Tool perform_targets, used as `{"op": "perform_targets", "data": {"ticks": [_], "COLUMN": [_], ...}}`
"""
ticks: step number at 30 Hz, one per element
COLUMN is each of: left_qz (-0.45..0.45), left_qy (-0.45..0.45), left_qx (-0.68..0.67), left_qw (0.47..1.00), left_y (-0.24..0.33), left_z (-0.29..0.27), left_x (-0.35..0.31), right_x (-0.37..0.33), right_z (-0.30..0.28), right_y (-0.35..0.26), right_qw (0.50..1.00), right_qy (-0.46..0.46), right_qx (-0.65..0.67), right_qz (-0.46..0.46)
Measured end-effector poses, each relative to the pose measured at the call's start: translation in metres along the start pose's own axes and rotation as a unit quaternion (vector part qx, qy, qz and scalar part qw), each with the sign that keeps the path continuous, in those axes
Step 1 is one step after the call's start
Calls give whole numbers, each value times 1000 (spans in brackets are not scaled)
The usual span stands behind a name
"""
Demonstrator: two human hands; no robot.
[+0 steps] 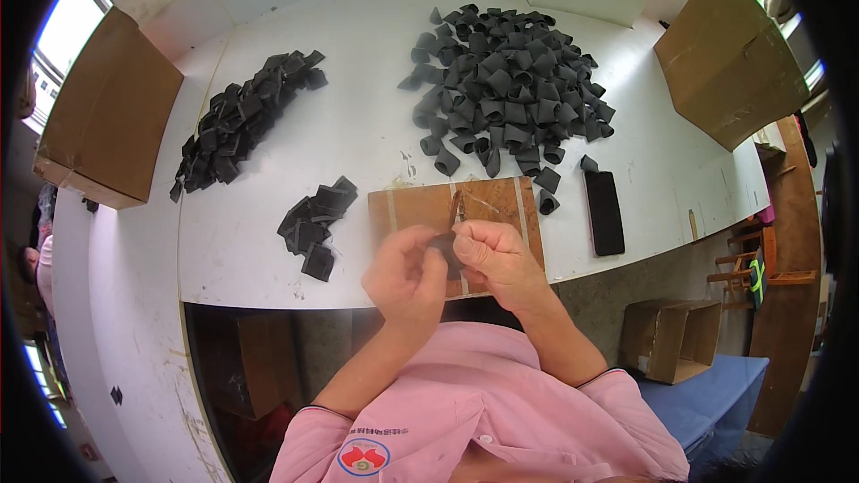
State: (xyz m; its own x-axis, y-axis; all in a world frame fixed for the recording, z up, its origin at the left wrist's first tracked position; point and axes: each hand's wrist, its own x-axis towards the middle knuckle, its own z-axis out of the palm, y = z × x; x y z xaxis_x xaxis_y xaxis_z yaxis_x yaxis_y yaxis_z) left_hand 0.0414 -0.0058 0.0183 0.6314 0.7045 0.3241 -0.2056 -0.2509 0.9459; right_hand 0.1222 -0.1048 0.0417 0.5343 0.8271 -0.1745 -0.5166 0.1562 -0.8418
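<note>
My left hand (404, 273) and my right hand (494, 255) meet over the near edge of the white table (358, 125), both closed on one small black sleeve piece (445, 249) pinched between the fingers. Under the hands lies a brown cardboard board (420, 206) with pale tape strips. A big heap of curled black sleeve pieces (506, 80) covers the far right of the table. A small stack of flat black pieces (315, 224) lies just left of the board. A long pile of flat black pieces (246, 116) stretches along the far left.
A black phone (604, 213) lies right of the board near the table edge. Cardboard boxes stand at the left (107, 112) and the right (729, 58) of the table. Another open cardboard box (671, 338) sits on the floor at the right, beside a blue surface (716, 394).
</note>
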Motion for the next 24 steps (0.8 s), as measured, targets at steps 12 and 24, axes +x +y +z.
{"op": "perform_targets", "data": {"ticks": [12,24], "left_qz": [-395,152], "left_qy": [-167,-168], "left_qx": [-566,22], "left_qw": [704,974], "left_y": [-4,13], "left_z": [-12,0], "left_x": [49,58], "right_x": [39,19], "right_z": [-21,0], "right_y": [-17,-25], "right_qw": [997,736], "right_qy": [-69,140], "right_qx": [-16,-501], "right_qz": [-35,-433]}}
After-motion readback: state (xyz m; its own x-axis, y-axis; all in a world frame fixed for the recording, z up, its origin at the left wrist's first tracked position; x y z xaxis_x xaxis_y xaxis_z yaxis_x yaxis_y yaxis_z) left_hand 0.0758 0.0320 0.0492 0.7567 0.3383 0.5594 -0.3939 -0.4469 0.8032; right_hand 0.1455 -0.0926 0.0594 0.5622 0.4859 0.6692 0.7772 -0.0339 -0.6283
